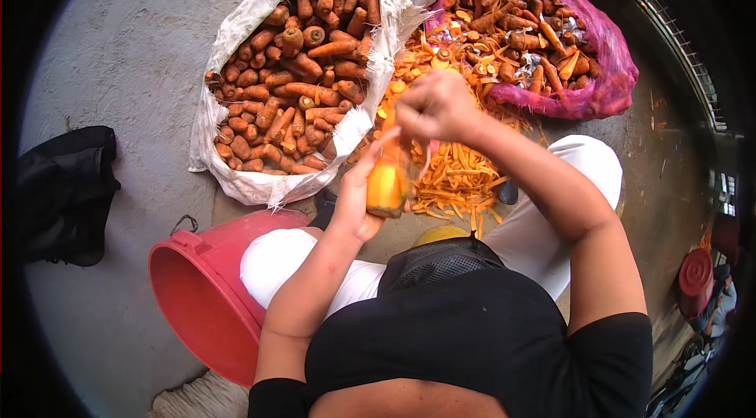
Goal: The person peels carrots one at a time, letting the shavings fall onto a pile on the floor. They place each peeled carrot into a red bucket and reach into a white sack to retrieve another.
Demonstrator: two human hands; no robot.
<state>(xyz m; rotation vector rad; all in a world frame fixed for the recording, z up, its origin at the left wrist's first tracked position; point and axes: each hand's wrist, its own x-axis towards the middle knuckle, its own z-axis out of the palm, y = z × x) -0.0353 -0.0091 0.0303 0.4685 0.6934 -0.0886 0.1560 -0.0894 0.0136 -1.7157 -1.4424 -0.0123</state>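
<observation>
My left hand [361, 201] is wrapped round a thick, partly peeled carrot [386, 188], bright orange on its side and dark at the near end. Just above the carrot's far end, my right hand [437, 107] is closed in a fist; motion smears its fingers, and what they grip cannot be made out. Below both hands lies a heap of orange peelings [457, 178] on the floor. Beyond my left hand stands an open white sack [206, 115] full of unpeeled carrots [303, 91].
A pink mesh sack [618, 64] at the back right holds carrots and scraps. By my left knee a red bucket [209, 284] tips with its mouth towards me. Dark cloth [67, 194] lies on the left. Far right, a person [718, 312] is near a red container [695, 272].
</observation>
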